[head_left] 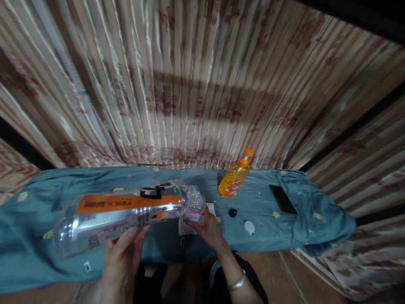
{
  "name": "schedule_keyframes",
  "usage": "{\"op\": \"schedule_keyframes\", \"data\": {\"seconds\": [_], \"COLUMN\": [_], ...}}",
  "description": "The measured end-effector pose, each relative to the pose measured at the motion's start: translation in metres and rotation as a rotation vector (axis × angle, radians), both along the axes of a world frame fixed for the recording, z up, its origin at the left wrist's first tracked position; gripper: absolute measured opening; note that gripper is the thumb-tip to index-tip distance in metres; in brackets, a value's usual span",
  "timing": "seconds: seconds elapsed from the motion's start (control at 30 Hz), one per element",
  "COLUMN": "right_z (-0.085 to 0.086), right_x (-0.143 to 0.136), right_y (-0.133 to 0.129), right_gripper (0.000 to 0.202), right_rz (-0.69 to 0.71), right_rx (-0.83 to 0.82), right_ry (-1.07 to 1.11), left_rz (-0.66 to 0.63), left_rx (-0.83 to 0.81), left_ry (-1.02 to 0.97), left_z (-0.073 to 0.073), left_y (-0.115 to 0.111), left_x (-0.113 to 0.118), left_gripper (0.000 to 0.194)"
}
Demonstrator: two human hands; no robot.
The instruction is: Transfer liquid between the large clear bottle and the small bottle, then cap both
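Observation:
My left hand (125, 249) is closed under a large clear plastic bottle (117, 207) with an orange and silver label. That bottle is tipped nearly flat, its neck pointing right. In my right hand (207, 228) is a small clear plastic bottle (194, 213) with a pink and white label, held at the large bottle's mouth. Whether the two mouths touch I cannot tell. Below the small bottle a white cloth or tissue (186, 229) lies on the table, partly hidden by it and my hand.
A pump bottle of orange liquid (233, 179) stands behind my right hand. A black cap (233, 212), a white round lid (249, 228) and a dark phone (282, 199) lie to the right on the teal cloth (262, 211). Pleated curtains (196, 84) hang behind.

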State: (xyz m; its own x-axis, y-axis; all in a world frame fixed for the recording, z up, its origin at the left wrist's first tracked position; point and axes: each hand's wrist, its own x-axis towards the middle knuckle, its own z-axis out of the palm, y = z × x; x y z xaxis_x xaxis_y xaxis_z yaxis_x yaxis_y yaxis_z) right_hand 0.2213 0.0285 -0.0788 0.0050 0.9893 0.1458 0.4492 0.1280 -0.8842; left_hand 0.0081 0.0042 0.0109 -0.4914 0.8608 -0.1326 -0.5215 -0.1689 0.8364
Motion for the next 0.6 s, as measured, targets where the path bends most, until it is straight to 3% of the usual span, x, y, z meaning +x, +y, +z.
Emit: {"op": "schedule_keyframes", "data": {"seconds": [0.3, 0.6], "right_z": [-0.001, 0.004], "right_x": [-0.001, -0.001], "right_y": [0.000, -0.001], "right_gripper": [0.067, 0.064], "right_rz": [-0.004, 0.009], "right_rx": [-0.003, -0.016], "right_ry": [0.021, 0.024], "left_rz": [-0.046, 0.017], "left_rx": [0.021, -0.081], "left_ry": [-0.020, -0.009], "left_z": [-0.013, 0.010], "left_y": [0.002, 0.001], "left_x": [-0.011, 0.004], "left_gripper": [0.036, 0.044]}}
